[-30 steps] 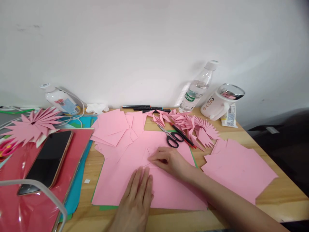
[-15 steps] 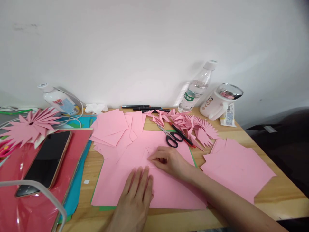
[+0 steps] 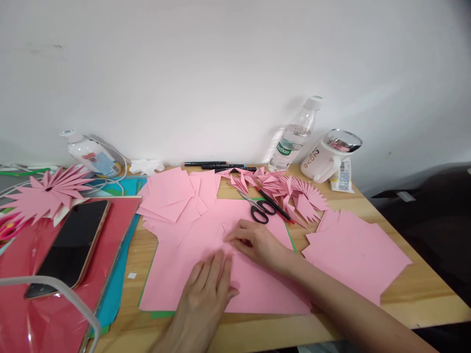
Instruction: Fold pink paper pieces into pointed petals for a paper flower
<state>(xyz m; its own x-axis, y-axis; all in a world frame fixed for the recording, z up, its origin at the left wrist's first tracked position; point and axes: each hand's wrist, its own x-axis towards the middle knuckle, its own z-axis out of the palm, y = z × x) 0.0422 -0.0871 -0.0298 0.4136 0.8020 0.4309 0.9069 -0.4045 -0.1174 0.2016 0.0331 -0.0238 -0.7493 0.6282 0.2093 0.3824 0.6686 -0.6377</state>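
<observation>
My left hand lies with fingers stretched out over the large pink sheet, pressing near a small folded pink paper. Thumb and fingers of my right hand are pinched together at the right side of that folded paper. The pink-on-pink edges make its full outline hard to see, and my fingers hide part of it. Just beyond my right hand lie black-handled scissors. Loose pink paper squares are piled at the upper left of the sheet.
More pink paper lies on the right. Folded pink pieces, a water bottle and a white mug stand or lie along the wall. On the left are a phone, a pink pinwheel shape and a white cable.
My left hand has shifted slightly forward, its thumb now showing out to the right. My right hand keeps its pinch at the folded paper. The view has shifted a little.
</observation>
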